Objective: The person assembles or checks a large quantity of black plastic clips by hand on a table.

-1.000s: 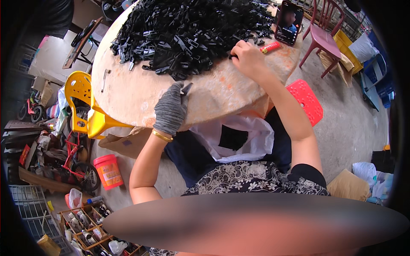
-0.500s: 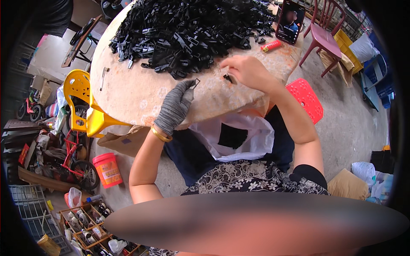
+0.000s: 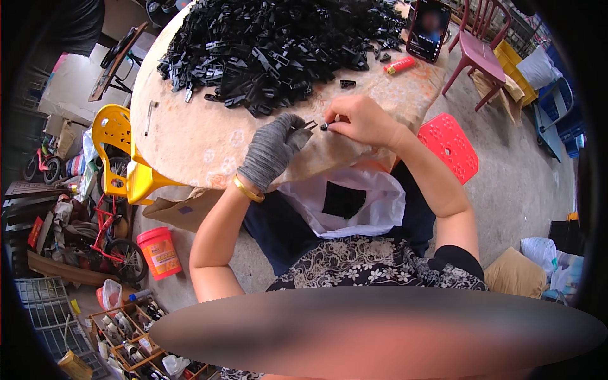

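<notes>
Pinches a black clip (image 3: 310, 125) in the curled left hand (image 3: 269, 152), a tiny black part (image 3: 324, 126) in the curled right hand (image 3: 364, 121).

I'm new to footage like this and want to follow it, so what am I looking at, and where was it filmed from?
There is no machine here, just a person's two hands. The view comes from a camera worn on their head, looking down; its wide lens bends straight edges. On the cloth-covered table lie a large heap of black pieces, a red object and a phone. The left hand, in a grey glove, holds a black frame-like piece. The bare right hand pinches a small dark piece, too small to identify.
</notes>
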`<state>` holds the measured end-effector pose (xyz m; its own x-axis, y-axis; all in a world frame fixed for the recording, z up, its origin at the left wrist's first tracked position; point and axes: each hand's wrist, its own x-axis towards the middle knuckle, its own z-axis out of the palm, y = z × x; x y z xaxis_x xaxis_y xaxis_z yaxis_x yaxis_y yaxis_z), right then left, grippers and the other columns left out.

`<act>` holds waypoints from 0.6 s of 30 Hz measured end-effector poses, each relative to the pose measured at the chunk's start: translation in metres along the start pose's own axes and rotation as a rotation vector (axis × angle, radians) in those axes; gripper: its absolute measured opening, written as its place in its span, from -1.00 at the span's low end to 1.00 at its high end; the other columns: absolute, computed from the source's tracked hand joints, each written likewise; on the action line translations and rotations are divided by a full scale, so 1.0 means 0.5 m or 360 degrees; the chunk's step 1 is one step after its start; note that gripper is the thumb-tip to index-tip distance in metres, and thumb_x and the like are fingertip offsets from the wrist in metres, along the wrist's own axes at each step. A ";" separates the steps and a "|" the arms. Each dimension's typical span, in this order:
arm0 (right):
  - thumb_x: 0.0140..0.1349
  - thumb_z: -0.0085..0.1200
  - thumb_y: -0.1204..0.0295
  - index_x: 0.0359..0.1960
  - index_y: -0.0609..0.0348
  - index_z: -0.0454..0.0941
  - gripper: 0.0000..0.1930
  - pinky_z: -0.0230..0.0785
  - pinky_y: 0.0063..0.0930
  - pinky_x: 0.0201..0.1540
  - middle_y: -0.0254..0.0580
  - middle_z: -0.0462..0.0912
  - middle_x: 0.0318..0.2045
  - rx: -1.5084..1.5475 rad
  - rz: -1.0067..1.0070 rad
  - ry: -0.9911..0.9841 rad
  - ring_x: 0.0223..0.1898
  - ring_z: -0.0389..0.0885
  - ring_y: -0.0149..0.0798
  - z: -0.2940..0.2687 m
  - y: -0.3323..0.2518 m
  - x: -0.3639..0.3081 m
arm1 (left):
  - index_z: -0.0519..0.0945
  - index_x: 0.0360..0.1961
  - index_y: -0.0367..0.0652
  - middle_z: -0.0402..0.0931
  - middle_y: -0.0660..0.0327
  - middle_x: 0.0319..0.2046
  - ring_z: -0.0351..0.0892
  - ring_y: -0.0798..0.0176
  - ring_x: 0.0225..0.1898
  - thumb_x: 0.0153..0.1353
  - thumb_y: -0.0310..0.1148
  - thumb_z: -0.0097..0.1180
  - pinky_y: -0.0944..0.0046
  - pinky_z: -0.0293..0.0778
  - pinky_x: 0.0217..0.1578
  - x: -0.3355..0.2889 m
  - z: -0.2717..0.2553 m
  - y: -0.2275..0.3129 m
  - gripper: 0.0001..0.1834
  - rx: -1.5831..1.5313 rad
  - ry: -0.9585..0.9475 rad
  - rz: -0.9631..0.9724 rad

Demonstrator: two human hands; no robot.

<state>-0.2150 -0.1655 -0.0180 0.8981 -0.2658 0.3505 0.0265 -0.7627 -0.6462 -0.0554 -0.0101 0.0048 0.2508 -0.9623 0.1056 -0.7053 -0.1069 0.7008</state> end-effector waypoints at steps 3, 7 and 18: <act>-0.10 0.18 0.54 -0.47 0.21 0.54 -0.88 0.40 -0.39 -0.31 -0.16 0.57 -0.48 -0.0011 -0.0118 0.0102 -0.39 0.55 -0.13 0.012 0.004 -0.002 | 0.56 -0.24 -0.23 0.58 0.08 -0.41 0.59 0.20 -0.39 0.12 -0.30 0.18 0.27 0.49 -0.33 0.002 -0.003 0.003 -0.75 0.0132 -0.0071 -0.0003; -0.12 0.18 0.58 -0.48 0.22 0.54 -0.88 0.41 -0.38 -0.28 -0.15 0.59 -0.44 0.0040 -0.0209 0.0163 -0.36 0.56 -0.13 0.019 0.011 -0.009 | 0.57 -0.24 -0.20 0.58 0.03 -0.40 0.60 0.09 -0.38 0.09 -0.25 0.20 0.22 0.49 -0.33 0.008 -0.005 0.012 -0.72 0.0377 -0.0186 0.0025; -0.12 0.20 0.56 -0.38 0.22 0.56 -0.80 0.40 -0.32 -0.24 -0.14 0.60 -0.38 0.0086 -0.0253 0.0243 -0.32 0.56 -0.09 0.030 0.002 -0.015 | 0.58 -0.29 -0.08 0.55 0.06 -0.49 0.56 -0.02 -0.42 0.03 -0.27 0.19 0.10 0.44 -0.40 0.016 -0.012 0.029 -0.79 0.0714 -0.0255 0.0194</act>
<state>-0.2152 -0.1553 -0.0314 0.8039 -0.2343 0.5467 0.1894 -0.7704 -0.6087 -0.0595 -0.0180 0.0201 0.0687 -0.9971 0.0335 -0.9480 -0.0547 0.3137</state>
